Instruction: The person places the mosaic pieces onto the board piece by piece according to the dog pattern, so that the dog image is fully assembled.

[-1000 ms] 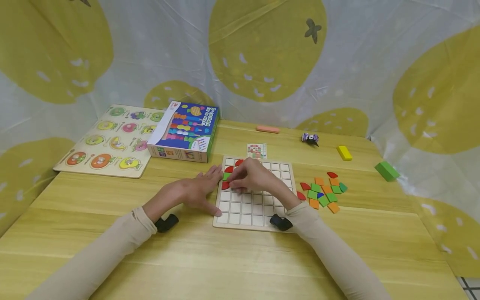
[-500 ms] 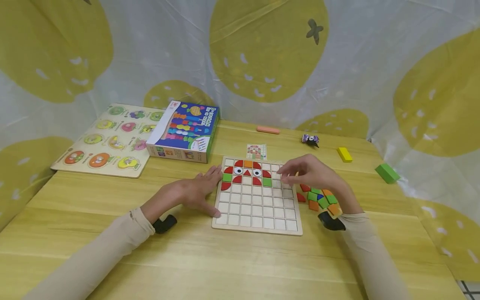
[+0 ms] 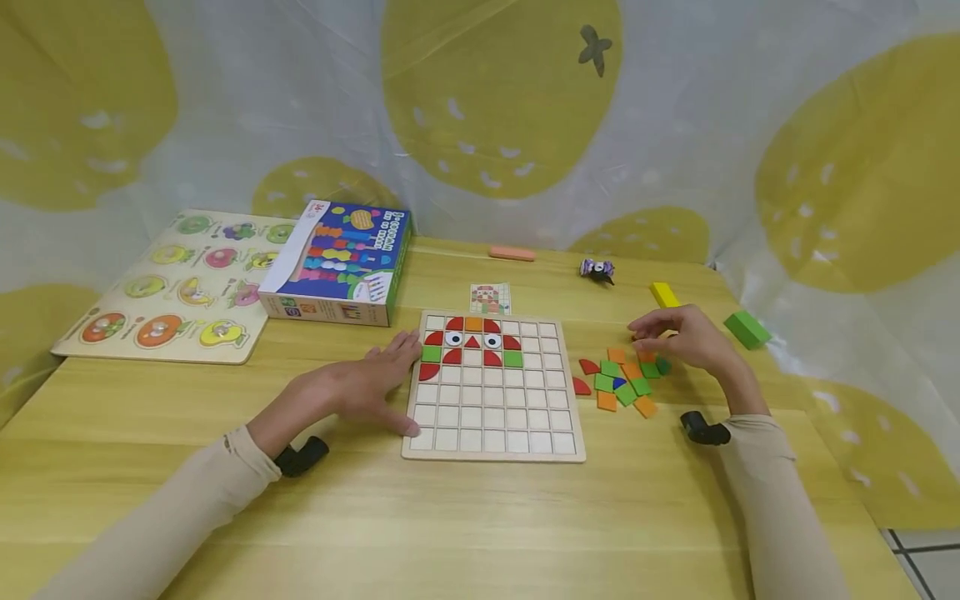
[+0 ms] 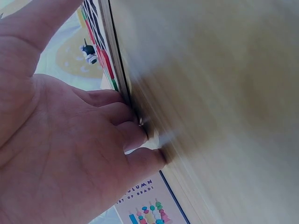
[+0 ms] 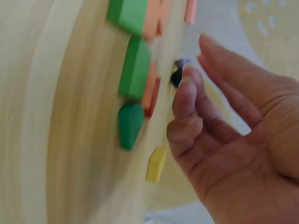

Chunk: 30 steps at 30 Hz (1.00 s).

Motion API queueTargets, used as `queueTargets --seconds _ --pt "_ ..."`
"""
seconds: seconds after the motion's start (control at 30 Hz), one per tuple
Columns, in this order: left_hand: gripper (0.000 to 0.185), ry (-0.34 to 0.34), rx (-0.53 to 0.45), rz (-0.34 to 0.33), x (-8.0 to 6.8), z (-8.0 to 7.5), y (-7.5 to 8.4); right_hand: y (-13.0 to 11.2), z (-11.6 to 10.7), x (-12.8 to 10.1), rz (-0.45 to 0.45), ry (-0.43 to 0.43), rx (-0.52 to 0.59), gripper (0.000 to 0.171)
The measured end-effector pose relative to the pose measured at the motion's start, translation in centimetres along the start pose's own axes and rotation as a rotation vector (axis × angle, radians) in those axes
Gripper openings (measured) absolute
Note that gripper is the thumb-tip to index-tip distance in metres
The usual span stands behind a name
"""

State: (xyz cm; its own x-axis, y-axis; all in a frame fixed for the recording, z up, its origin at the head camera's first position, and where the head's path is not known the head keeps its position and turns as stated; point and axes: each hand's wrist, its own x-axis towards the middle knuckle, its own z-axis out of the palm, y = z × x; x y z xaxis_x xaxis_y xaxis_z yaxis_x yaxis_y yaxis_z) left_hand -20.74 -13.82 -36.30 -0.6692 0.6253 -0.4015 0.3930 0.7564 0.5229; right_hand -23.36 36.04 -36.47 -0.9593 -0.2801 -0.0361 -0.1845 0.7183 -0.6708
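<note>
A wooden grid board (image 3: 495, 417) lies on the table in the head view. Red rounded tiles (image 3: 428, 372), green squares (image 3: 513, 358), an orange square (image 3: 474, 323) and two eye tiles (image 3: 453, 338) fill part of its far left area. My left hand (image 3: 360, 390) rests along the board's left edge, fingers spread, thumb at the near corner. To the right lies a group of loose tiles (image 3: 626, 394), green, orange, red and blue. Just above its far right side is my right hand (image 3: 686, 337), fingers loosely bent, thumb apart from them, holding nothing in the right wrist view (image 5: 233, 116).
Behind the board lies a small pattern card (image 3: 491, 298). A toy box (image 3: 341, 262) overlaps a fruit puzzle board (image 3: 172, 287) at the left. Farther back are a salmon stick (image 3: 512, 253), a small purple-and-black item (image 3: 597, 270), a yellow block (image 3: 663, 294) and a green block (image 3: 747, 330).
My right hand has lifted away from the board's left side and moved right to the loose tiles, uncovering the placed tiles. The left hand stays at the board's edge. The head view shifts slightly.
</note>
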Motion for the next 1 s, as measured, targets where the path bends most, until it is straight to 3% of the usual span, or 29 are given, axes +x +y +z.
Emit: queueTargets --seconds 0.1,0.3,0.5,0.7,1.0 --pt "0.126 0.006 -0.004 0.025 0.5 0.3 -0.9 0.5 -0.2 -0.2 0.065 0.029 -0.022 0.029" --pt "0.132 0.024 -0.015 0.049 1.5 1.1 -3.1 1.3 -0.2 0.2 0.110 0.054 -0.077 0.029" --pt "0.130 0.003 -0.033 0.046 0.5 0.3 -1.6 1.5 -0.1 0.6 0.169 0.071 -0.132 0.024" --pt "0.127 -0.006 -0.036 0.032 -0.1 0.0 -0.8 1.0 -0.2 1.0 0.201 0.032 -0.186 0.023" --pt "0.121 -0.008 -0.015 -0.001 -0.2 -0.1 0.0 0.4 -0.4 1.2 0.156 -0.019 -0.185 0.024"
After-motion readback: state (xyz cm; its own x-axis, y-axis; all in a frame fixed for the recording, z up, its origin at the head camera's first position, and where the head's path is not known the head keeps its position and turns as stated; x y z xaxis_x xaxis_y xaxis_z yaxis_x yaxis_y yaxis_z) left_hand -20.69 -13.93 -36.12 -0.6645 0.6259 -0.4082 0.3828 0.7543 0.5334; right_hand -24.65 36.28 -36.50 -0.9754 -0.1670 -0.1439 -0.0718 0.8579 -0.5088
